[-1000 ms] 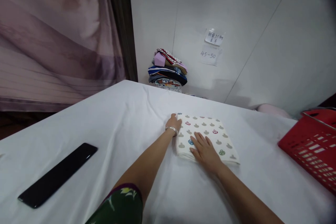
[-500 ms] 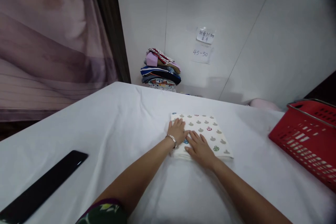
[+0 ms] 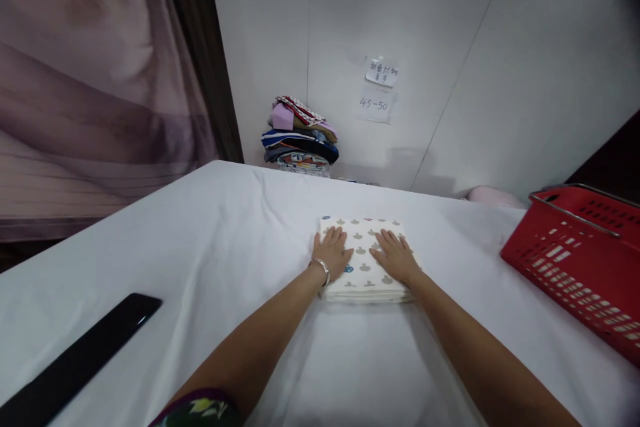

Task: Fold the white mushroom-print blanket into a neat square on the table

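Note:
A folded cream cloth with small grey, red and blue prints lies on the white-covered table in front of me. My left hand, with a silver bracelet on its wrist, lies flat on the cloth's left part, fingers stretched out. Flat on the right part rests my right hand, fingers spread. Both palms press down on the cloth; neither hand grips anything.
A red plastic basket with a metal handle stands at the right edge. A long black flat object lies at the near left. Folded clothes are stacked against the white wall behind the table. A curtain hangs at left.
My right hand slid from the cloth's left middle to its right side. My left hand moved from the far left corner onto the top. The cloth now lies squarer to me.

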`<act>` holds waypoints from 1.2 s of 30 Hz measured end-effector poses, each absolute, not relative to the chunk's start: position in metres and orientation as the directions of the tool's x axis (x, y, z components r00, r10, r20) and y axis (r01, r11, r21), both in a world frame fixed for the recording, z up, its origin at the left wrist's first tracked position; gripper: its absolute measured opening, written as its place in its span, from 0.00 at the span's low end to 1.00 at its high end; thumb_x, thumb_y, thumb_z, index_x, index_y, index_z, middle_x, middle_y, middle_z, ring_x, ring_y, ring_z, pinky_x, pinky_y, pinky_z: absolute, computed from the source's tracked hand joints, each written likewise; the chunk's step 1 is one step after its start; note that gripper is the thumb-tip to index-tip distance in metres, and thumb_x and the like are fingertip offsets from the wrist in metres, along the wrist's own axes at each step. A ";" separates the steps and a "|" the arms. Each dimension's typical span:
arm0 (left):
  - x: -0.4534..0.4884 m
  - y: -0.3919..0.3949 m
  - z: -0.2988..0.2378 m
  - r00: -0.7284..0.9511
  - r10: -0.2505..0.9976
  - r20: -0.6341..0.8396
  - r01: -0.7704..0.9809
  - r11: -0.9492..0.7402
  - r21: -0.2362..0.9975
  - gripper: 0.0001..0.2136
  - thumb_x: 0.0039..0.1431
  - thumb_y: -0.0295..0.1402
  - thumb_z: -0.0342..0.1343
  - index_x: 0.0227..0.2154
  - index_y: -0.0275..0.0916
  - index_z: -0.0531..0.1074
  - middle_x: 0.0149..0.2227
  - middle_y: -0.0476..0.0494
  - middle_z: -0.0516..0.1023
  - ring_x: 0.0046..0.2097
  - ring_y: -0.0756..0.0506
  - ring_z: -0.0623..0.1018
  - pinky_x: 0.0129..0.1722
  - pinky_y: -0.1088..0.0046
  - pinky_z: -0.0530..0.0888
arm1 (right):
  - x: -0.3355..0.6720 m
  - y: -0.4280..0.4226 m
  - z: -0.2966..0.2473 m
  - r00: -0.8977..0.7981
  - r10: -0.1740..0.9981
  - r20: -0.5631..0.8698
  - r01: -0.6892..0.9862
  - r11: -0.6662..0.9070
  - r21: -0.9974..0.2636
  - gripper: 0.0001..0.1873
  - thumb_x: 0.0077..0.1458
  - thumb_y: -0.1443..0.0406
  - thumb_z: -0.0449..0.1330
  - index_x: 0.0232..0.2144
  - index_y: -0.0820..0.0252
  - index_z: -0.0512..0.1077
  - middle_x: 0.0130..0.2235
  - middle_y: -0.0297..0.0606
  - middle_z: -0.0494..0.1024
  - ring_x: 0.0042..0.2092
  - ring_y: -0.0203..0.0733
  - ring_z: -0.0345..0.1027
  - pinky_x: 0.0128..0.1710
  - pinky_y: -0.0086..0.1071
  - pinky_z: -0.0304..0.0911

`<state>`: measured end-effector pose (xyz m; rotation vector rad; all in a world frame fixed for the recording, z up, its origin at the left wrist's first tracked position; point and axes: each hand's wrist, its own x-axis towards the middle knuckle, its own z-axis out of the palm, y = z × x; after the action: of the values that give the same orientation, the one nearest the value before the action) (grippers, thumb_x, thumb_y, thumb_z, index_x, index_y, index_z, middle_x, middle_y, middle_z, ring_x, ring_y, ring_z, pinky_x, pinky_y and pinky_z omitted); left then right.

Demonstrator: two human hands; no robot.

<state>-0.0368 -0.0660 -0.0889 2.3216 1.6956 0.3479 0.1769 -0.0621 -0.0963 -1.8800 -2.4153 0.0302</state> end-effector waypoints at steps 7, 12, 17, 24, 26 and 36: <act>-0.036 -0.068 -0.085 0.304 0.952 0.043 0.897 -0.301 0.324 0.24 0.61 0.43 0.37 0.60 0.44 0.52 0.65 0.44 0.45 0.65 0.41 0.42 0.59 0.47 0.39 | 0.154 -0.060 -0.076 -0.154 0.985 -0.078 0.982 0.144 -0.125 0.34 0.59 0.49 0.38 0.61 0.61 0.50 0.65 0.44 0.45 0.64 0.49 0.34 0.59 0.50 0.33; -0.036 -0.067 -0.086 0.282 0.959 0.033 0.907 -0.278 0.315 0.24 0.61 0.42 0.38 0.60 0.45 0.52 0.65 0.44 0.46 0.65 0.40 0.42 0.59 0.47 0.39 | 0.110 -0.046 -0.070 -0.319 0.948 0.008 0.937 0.317 -0.148 0.32 0.60 0.51 0.36 0.61 0.61 0.48 0.65 0.44 0.42 0.65 0.47 0.30 0.59 0.48 0.31; -0.037 -0.065 -0.088 0.283 0.959 0.030 0.912 -0.279 0.300 0.25 0.61 0.43 0.37 0.60 0.45 0.51 0.65 0.45 0.45 0.65 0.41 0.41 0.59 0.46 0.40 | 0.123 -0.025 -0.077 -0.323 0.945 -0.047 0.939 0.314 -0.138 0.33 0.59 0.49 0.36 0.62 0.58 0.46 0.65 0.40 0.42 0.65 0.45 0.30 0.59 0.48 0.30; -0.038 -0.065 -0.093 0.298 0.953 0.047 0.894 -0.296 0.335 0.24 0.61 0.44 0.37 0.60 0.45 0.51 0.65 0.45 0.45 0.65 0.41 0.42 0.59 0.46 0.39 | 0.185 -0.012 -0.086 -0.125 0.991 -0.055 0.983 0.116 -0.144 0.35 0.58 0.46 0.34 0.62 0.57 0.45 0.65 0.39 0.41 0.65 0.48 0.30 0.59 0.51 0.34; -0.038 -0.065 -0.092 0.303 0.952 0.047 0.893 -0.300 0.336 0.24 0.61 0.43 0.37 0.60 0.45 0.51 0.65 0.46 0.44 0.65 0.41 0.42 0.59 0.47 0.39 | 0.189 -0.013 -0.088 -0.112 0.993 -0.039 0.981 0.104 -0.163 0.35 0.58 0.46 0.34 0.62 0.56 0.45 0.65 0.38 0.40 0.65 0.48 0.30 0.58 0.51 0.37; -0.030 -0.027 -0.071 0.164 0.986 -0.011 0.940 -0.152 0.306 0.34 0.56 0.55 0.34 0.61 0.40 0.50 0.65 0.42 0.41 0.65 0.39 0.40 0.60 0.49 0.40 | 0.186 -0.014 -0.093 -0.112 0.994 0.004 0.976 0.110 -0.188 0.35 0.58 0.46 0.35 0.62 0.56 0.46 0.65 0.38 0.41 0.65 0.48 0.31 0.58 0.49 0.40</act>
<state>-0.0295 -0.0268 -0.0712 2.1983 1.8670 0.2794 0.1865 -0.0142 -0.0935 -2.0024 -2.2407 0.2090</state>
